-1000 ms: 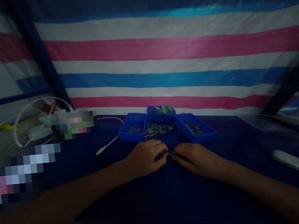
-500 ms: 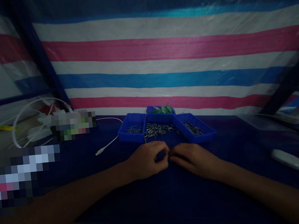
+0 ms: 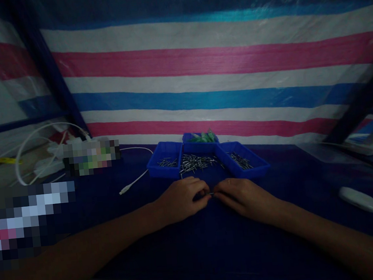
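My left hand (image 3: 182, 198) and my right hand (image 3: 245, 198) rest on the dark blue table, fingertips meeting around a small metal pin (image 3: 210, 194). Both hands are closed in a pinch on it. Just beyond them lies a loose pile of small metal pins (image 3: 197, 162) on the table, between a left blue tray (image 3: 166, 159) and a right blue tray (image 3: 244, 158), each holding more pins. A third blue tray (image 3: 200, 141) behind holds green parts.
A white cable (image 3: 134, 182) with a plug lies left of the trays, with more white cables (image 3: 32, 150) at the far left. A white oval object (image 3: 359, 199) sits at the right. A striped tarpaulin (image 3: 199, 68) hangs behind the table.
The hands stay nearly still; the fingertips closed together half a second ago and have drawn very slightly apart, the small pin still between them.
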Motion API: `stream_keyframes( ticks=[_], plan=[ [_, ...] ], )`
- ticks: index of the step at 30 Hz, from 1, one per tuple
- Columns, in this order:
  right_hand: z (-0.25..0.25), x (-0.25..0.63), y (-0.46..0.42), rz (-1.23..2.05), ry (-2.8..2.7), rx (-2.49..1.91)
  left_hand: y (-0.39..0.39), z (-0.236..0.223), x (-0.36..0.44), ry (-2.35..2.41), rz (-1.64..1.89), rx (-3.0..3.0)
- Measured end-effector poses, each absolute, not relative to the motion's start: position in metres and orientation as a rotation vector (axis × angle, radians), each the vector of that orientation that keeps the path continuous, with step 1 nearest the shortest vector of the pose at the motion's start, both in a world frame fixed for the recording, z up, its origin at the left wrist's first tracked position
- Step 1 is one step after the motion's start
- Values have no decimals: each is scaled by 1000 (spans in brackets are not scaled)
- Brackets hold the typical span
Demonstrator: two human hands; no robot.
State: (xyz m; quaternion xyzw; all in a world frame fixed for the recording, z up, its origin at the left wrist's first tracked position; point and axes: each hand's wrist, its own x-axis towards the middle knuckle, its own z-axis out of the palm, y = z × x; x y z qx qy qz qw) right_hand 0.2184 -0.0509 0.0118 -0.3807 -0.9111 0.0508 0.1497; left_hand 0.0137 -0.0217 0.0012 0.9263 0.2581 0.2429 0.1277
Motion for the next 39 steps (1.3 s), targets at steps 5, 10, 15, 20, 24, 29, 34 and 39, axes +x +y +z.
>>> stream_keyframes(
  ticks=[5, 10, 15, 20, 24, 29, 34, 39],
  plan=[
    [13, 220, -51, 155, -2599, -1129, -22, 3, 13, 776, 696, 2737],
    [10, 219, -50, 125, -2595, -1122, -22, 6, 12, 780, 722, 2771],
    [6, 218, -48, 86, -2658, -1046, -22, 5, 12, 697, 819, 2816],
    [5, 218, -47, 67, -2670, -1037, -22, 4, 13, 659, 821, 2851],
    [7, 219, -47, 83, -2609, -1112, -21, 2, 12, 773, 859, 2839],
    [10, 219, -48, 47, -2521, -1121, -20, 1, 14, 925, 774, 2790],
    [10, 218, -50, 26, -2520, -1059, -21, -2, 17, 932, 639, 2766],
    [9, 217, -48, -20, -2510, -1082, -20, 9, 11, 900, 667, 3031]
  ],
)
